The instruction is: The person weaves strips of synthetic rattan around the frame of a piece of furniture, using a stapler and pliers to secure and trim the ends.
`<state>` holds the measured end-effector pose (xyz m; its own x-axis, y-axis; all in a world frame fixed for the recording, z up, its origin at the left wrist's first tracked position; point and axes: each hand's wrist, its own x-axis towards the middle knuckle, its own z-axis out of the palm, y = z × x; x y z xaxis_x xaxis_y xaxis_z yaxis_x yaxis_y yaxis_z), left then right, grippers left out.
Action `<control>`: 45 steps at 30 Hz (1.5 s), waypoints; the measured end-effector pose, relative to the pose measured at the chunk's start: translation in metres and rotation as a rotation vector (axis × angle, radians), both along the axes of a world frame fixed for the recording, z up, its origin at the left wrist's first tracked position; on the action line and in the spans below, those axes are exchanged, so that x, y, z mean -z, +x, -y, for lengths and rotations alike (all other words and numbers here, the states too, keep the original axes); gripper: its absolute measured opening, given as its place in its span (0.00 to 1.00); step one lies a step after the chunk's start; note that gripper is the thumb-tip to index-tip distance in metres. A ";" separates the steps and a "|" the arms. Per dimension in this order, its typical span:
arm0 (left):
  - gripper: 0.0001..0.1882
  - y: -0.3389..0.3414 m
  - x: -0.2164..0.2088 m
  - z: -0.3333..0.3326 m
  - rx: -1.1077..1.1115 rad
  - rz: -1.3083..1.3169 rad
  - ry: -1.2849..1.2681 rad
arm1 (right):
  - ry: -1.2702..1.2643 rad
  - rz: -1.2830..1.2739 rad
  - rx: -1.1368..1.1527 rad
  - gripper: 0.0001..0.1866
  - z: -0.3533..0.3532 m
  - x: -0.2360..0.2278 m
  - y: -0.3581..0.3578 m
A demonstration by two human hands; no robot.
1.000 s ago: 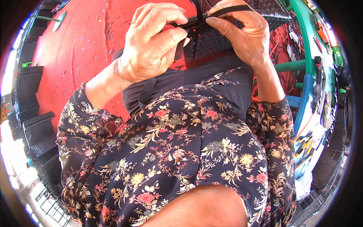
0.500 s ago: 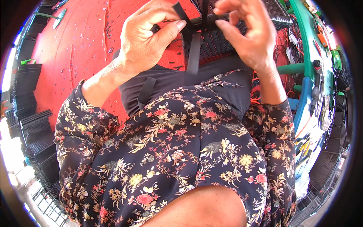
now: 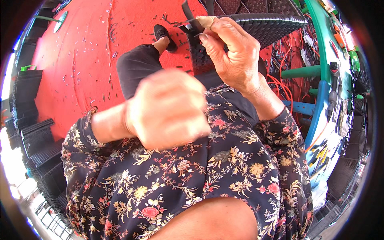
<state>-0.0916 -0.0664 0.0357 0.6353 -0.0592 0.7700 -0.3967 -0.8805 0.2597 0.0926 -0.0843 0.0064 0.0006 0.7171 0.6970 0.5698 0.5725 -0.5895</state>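
Note:
A woven black piece of furniture (image 3: 268, 28), made of flat plastic strips, stands at the top in front of my lap. At its left corner my right hand (image 3: 234, 52) pinches a flat black strip (image 3: 192, 18) between thumb and forefinger. A beige wrap (image 3: 206, 21) covers a fingertip of this hand. My left hand (image 3: 170, 110) is raised close to the camera, over my lap, closed into a fist and smeared by motion. What it may hold is hidden.
Black strip scraps lie over the red floor covering (image 3: 88, 60). Stacked black woven pieces (image 3: 38, 140) line the left side. Rightward stands a green-framed table (image 3: 325, 44) bearing tools, with orange cords (image 3: 282, 86) beneath. My shoe (image 3: 165, 38) shows beside the furniture.
My left hand has left the furniture corner and drawn back toward me, closing into a fist. My right hand has moved left to the corner and now pinches the strip.

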 end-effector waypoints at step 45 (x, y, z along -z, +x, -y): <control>0.12 0.075 -0.005 -0.073 -0.476 -0.700 -0.341 | -0.104 0.764 0.163 0.16 -0.027 -0.021 0.089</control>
